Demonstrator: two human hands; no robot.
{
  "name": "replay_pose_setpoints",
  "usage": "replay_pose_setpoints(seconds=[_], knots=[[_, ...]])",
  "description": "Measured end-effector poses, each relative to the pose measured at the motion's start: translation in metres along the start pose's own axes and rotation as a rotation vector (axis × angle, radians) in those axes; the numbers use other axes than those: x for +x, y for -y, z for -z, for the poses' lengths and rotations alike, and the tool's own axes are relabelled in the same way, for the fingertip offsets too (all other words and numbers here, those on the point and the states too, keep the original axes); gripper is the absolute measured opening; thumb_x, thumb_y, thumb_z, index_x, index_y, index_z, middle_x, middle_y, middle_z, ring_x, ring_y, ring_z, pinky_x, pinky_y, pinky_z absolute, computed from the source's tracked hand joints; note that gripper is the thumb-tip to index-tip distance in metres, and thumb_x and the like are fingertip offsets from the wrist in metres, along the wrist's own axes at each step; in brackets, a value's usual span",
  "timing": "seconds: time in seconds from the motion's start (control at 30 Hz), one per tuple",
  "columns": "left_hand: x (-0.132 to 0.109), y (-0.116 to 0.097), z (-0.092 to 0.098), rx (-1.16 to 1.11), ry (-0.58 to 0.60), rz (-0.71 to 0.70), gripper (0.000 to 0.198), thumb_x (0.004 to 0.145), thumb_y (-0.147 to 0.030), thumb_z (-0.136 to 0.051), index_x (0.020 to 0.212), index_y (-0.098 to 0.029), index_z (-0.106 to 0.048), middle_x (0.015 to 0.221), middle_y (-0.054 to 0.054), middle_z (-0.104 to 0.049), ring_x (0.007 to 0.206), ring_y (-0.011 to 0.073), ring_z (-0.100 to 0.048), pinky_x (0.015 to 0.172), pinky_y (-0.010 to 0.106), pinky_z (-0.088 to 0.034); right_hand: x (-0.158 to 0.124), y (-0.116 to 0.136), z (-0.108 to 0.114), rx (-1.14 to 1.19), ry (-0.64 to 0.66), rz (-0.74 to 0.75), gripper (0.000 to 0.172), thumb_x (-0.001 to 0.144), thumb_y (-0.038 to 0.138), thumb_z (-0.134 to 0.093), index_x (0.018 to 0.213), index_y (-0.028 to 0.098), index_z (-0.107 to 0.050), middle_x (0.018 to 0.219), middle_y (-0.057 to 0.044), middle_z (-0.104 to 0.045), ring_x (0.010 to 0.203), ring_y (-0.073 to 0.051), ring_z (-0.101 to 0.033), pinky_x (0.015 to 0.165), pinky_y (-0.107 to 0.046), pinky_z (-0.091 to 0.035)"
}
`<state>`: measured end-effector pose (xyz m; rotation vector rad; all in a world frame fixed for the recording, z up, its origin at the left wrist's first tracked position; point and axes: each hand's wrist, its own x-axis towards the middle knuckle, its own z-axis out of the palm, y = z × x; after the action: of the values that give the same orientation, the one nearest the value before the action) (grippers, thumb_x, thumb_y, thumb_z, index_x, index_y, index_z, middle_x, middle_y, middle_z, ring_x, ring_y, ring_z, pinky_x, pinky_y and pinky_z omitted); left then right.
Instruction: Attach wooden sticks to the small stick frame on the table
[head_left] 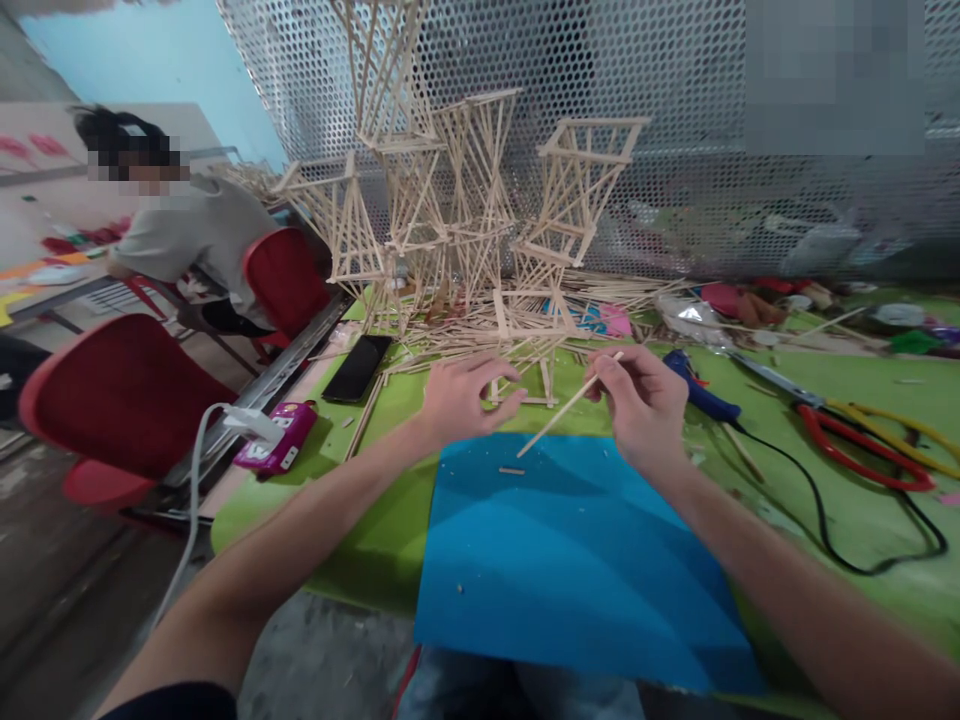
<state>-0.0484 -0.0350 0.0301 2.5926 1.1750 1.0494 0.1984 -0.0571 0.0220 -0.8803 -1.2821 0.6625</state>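
Stick (562,413), pinched high by the right hand (637,405), slanted across the far edge of the blue sheet (570,560), presumably to free its lower tip; left hand (463,402), loosely open, held nothing. Glue gun (701,390) lay past the sheet's far right corner, probably for reach.

Backed by a perforated metal screen (660,80), with a light blue wall (172,50) at the upper left and a green-topped desk (862,368) in front. Furnished on the left with a near red chair (120,390), a farther red chair (285,270) and a table (64,286). Floored in dull grey (315,650), brightest around the blue wall.
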Motion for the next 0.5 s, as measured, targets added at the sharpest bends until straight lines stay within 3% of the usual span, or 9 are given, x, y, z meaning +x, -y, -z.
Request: replay_pose_setpoints(seconds=[0.07,0.17,0.33,0.4,0.5], knots=[[-0.004,-0.007,0.002,0.005,-0.013,-0.078,0.033,0.101,-0.049,-0.061,0.116,-0.027,-0.08,0.119,0.008,-0.081,0.095,0.0218,-0.075,0.09,0.036,-0.057,-0.006,0.004,-0.004,0.032,0.011,-0.001,0.019,0.097,0.044,-0.076,0.094,0.026,-0.075,0.079,-0.001,-0.07,0.063,-0.016,-0.063,0.058,-0.032,-0.056],[-0.008,-0.015,0.002,0.047,-0.014,-0.203,0.039,0.101,-0.054,-0.062,0.129,-0.032,-0.077,0.129,0.009,-0.078,0.119,0.027,-0.073,0.108,0.042,-0.053,-0.013,0.009,-0.008,0.042,0.046,0.0,0.018,0.098,0.043,-0.076,0.094,0.026,-0.075,0.078,-0.001,-0.07,0.062,-0.015,-0.064,0.058,-0.031,-0.057],[-0.011,-0.023,-0.008,0.104,-0.313,-0.536,0.06,0.101,-0.069,-0.058,0.144,-0.028,-0.065,0.127,0.009,-0.078,0.116,0.0266,-0.072,0.099,0.041,-0.054,-0.019,0.021,-0.011,0.053,0.107,0.006,0.016,0.098,0.038,-0.078,0.093,0.023,-0.075,0.073,0.001,-0.07,0.059,-0.013,-0.066,0.057,-0.026,-0.057],[-0.01,-0.026,-0.009,0.102,-0.395,-0.559,0.051,0.106,-0.059,-0.053,0.144,-0.026,-0.062,0.126,0.009,-0.078,0.116,0.0249,-0.072,0.098,0.039,-0.054,-0.021,0.025,-0.012,0.045,0.119,0.016,0.017,0.098,0.037,-0.078,0.091,0.022,-0.074,0.072,0.001,-0.071,0.058,-0.012,-0.066,0.055,-0.024,-0.057],[0.0,-0.032,-0.002,0.078,-0.446,-0.485,0.034,0.11,-0.041,-0.046,0.135,-0.024,-0.062,0.123,0.01,-0.077,0.115,0.0232,-0.071,0.1,0.04,-0.053,-0.022,0.027,-0.015,0.052,0.134,0.021,0.019,0.098,0.038,-0.078,0.089,0.022,-0.073,0.071,0.001,-0.072,0.057,-0.012,-0.067,0.054,-0.023,-0.057]])
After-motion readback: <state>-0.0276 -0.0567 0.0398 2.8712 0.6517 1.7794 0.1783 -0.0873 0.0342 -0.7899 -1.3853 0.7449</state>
